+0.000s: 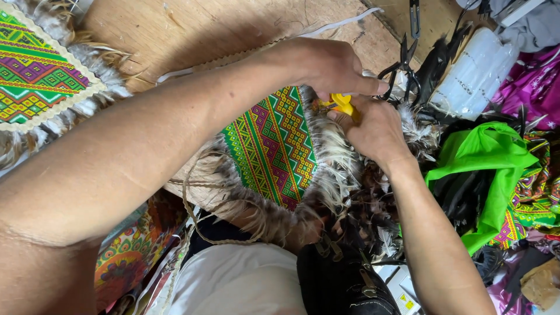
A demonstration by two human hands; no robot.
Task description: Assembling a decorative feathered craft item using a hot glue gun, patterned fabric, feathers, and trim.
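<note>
Two hands are meeting over a woven panel [271, 149] of bright green, pink and yellow zigzags, fringed with soft, wispy feathers [335, 169] — it is lying on the scuffed wooden counter [192, 29]. Left hand [326, 64] is arching over, fingers curled; right hand [376, 131] is pinching a small yellow tool [341, 104] at the feathered edge.

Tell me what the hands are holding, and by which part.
Both hands, left hand and right hand, pinch a small yellow tool over the feather-trimmed woven piece; fingers hide which part they grip.
</note>
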